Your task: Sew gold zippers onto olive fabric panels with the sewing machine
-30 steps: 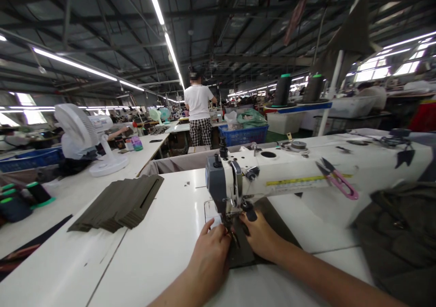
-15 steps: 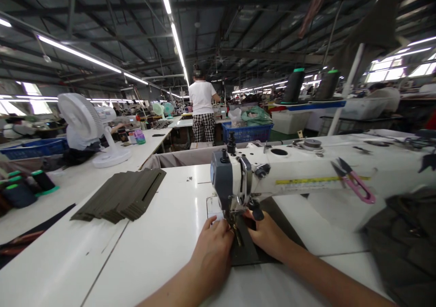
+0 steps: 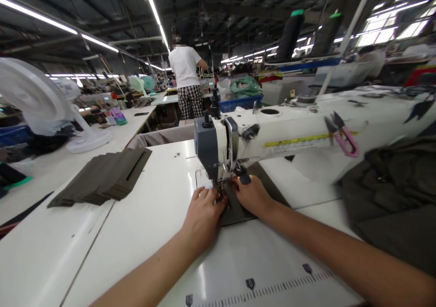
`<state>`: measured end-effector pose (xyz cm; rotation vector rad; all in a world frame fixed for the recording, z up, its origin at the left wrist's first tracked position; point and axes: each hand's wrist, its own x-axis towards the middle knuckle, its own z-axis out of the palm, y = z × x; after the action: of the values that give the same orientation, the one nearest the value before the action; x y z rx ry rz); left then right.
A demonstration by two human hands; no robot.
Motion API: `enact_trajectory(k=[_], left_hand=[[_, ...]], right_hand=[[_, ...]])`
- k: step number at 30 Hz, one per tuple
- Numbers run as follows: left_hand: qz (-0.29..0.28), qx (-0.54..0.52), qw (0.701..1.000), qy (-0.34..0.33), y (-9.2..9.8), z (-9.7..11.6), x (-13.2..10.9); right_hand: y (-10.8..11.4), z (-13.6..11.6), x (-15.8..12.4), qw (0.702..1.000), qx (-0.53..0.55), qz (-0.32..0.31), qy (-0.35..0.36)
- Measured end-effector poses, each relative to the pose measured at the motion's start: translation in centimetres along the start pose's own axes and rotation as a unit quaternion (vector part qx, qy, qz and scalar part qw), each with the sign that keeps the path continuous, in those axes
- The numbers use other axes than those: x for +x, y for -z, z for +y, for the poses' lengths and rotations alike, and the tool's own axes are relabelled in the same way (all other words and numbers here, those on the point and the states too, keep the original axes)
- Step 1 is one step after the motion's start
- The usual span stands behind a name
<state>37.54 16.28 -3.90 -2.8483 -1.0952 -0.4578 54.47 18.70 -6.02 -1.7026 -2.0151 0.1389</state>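
A dark olive fabric piece (image 3: 235, 212) lies flat under the needle area of a white and grey sewing machine (image 3: 207, 144). My left hand (image 3: 203, 212) is at the piece's left edge with bent fingers, thumb and fingertips closed on it close to the presser foot. On the other side of the foot, my right hand (image 3: 252, 196) grips the same fabric. Its fingertips are partly hidden behind the machine's dark lever. The needle itself is hard to make out between the hands.
A fanned stack of olive fabric pieces (image 3: 102, 176) lies left on the white table. Pink-handled thread snips (image 3: 344, 136) rest against the machine arm. Dark cloth (image 3: 391, 189) is heaped at right. A white fan (image 3: 85, 132) stands at left; a person (image 3: 185, 77) stands beyond.
The view has tilted down and shifted right, so a printed ruler on the table's near edge now shows. Both hands stay at the fabric beside the presser foot.
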Motion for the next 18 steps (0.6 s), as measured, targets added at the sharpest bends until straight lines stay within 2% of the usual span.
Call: enact_trajectory(k=[6,11,18], left_hand=[[-0.006,0.004,1.000,-0.003,-0.02,0.06,-0.20],[-0.001,0.006,1.000,0.002,-0.09,0.11,-0.39],[0.028,0.005,1.000,-0.013,-0.10,0.17,-0.59]], right_hand=[[0.66,-0.20,0.15,0.999,-0.035,-0.015,0.001],[0.66,-0.68,0.08,0.998,-0.064,0.004,-0.005],[0.57,-0.26,0.49,0.999,-0.043,-0.005,0.019]])
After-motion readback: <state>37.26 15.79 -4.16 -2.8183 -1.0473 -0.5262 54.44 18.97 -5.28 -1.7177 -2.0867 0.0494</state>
